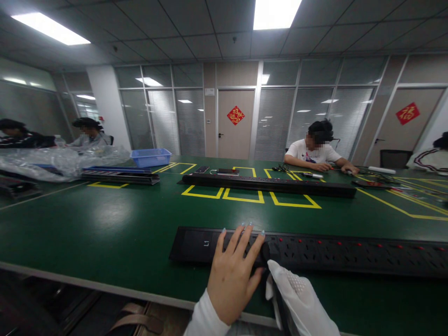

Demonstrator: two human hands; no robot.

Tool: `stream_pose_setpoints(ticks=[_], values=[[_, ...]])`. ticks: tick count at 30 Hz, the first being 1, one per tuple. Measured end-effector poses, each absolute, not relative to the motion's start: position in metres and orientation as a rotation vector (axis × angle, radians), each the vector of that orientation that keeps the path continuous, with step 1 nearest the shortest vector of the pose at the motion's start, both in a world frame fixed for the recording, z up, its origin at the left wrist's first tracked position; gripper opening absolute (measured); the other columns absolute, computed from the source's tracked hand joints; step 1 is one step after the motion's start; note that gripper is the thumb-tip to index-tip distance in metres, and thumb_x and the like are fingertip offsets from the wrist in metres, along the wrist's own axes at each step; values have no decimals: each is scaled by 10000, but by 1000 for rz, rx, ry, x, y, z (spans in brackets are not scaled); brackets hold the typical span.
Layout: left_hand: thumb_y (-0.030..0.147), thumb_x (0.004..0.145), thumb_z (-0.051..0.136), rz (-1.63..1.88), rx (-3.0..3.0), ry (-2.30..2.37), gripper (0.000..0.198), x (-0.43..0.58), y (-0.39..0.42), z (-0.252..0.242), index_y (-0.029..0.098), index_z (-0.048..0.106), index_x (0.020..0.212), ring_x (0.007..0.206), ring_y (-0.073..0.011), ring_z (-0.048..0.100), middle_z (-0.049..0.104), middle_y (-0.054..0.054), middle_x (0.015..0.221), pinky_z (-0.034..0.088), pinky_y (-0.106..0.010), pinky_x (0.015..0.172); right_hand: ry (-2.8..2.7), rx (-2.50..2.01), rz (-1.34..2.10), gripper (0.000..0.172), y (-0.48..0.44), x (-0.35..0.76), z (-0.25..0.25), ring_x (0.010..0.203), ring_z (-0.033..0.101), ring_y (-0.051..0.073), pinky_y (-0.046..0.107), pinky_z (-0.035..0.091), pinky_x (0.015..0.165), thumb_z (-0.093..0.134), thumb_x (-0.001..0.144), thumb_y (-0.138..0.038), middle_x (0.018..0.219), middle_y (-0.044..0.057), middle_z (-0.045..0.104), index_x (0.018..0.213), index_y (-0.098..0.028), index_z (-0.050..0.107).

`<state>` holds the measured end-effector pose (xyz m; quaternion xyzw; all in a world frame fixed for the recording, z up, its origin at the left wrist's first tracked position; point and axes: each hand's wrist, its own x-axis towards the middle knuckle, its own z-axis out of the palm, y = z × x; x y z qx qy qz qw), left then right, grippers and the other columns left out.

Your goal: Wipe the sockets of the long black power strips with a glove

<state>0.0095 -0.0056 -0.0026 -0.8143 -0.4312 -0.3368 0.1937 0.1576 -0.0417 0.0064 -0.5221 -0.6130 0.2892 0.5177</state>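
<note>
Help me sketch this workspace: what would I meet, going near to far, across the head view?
Black socket strip marked L1 → second long black strip → co-worker in a white T-shirt → central door.

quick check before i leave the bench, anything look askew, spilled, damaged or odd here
No spill or damage shows. Two oddities: the right hand wears a white glove while the left hand is bare, and the far black strip lies across several yellow outlines rather than inside one.

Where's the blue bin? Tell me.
The blue bin is left of centre in the head view, on the far side of the table, just right of the plastic wrap.
</note>
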Motion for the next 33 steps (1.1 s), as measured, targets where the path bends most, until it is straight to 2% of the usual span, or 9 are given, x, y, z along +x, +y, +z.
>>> stream_pose_setpoints(ticks=[17,33], values=[[474,932,481,-944,-2308,-1216,541,9,-5,-5,353,350,1443,1360,-210,376,425,12,1489,180,-468,1130,-1546,-1217,756,697,-37,163,0,574,632,194,279,502,687,369,871,-751,558,67,654,483,-220,601],[477,934,474,-931,-2279,-1209,530,9,-5,-4,353,363,1436,1346,-215,397,439,16,1479,212,-464,1119,-1536,-1222,776,676,-37,164,-3,583,639,201,284,499,691,388,874,-737,575,72,669,503,-219,614]])
